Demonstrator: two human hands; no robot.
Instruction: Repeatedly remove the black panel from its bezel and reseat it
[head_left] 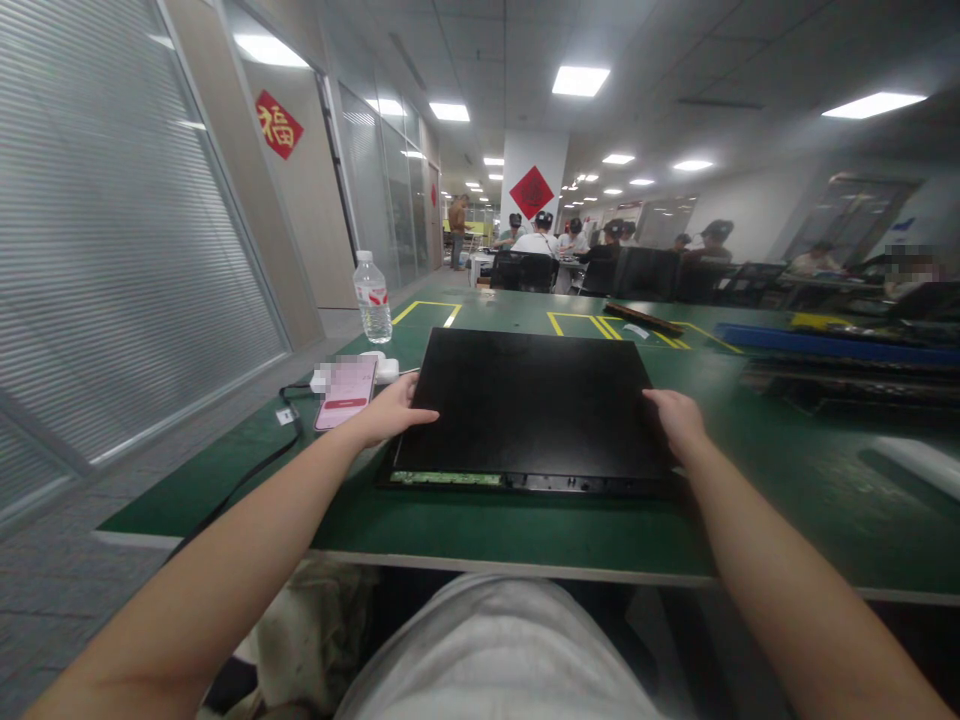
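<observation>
A flat black display panel [532,400] lies in front of me over the green table, its near edge lower than its far edge in the picture. Along that near edge a strip of green circuit board [448,479] and a dark frame [585,484] show beneath it. My left hand [394,408] grips the panel's left side, thumb on top of the screen and fingers around the edge. At the right side my right hand [675,420] holds the opposite edge, its thumb at the rim. The undersides of both grips are hidden.
Left of the panel are a phone [346,392], a white case [387,370], a black cable [259,468] and a water bottle [373,300]. A dark strip [643,319] lies farther back on the green table [525,530]. Blurred stacked panels [840,375] stand right. People sit beyond.
</observation>
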